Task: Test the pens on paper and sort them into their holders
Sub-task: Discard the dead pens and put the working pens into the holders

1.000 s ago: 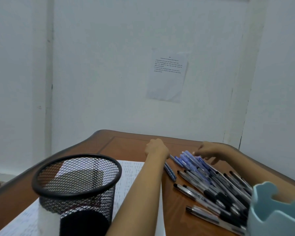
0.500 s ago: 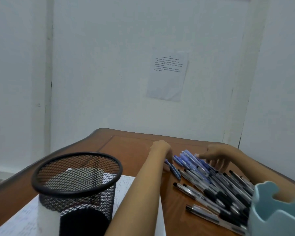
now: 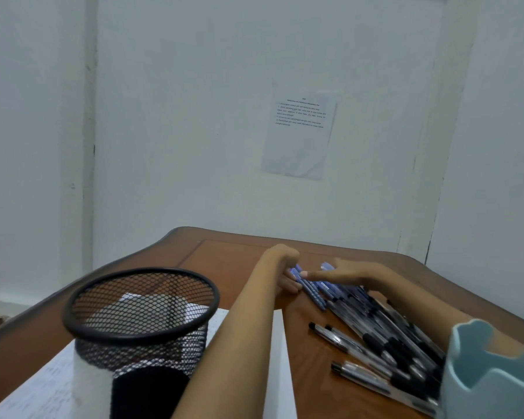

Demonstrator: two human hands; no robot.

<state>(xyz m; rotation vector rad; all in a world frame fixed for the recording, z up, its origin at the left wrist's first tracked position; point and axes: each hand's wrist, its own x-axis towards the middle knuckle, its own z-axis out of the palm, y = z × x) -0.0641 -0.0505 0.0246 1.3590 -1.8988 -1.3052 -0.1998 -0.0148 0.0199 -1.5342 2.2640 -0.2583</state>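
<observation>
My left hand (image 3: 280, 266) curls its fingers round a blue pen (image 3: 312, 293) at the far end of the pen pile (image 3: 390, 337). My right hand (image 3: 350, 273) lies flat, fingers straight, probably steadying the rest.

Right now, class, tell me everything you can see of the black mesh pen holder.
The black mesh pen holder stands upright on the near left of the table. It is round, open-topped, metal-looking mesh with a solid rolled rim. White paper shows through the mesh. Nothing rises above its rim. The left forearm passes close on its right; contact unclear.
</observation>
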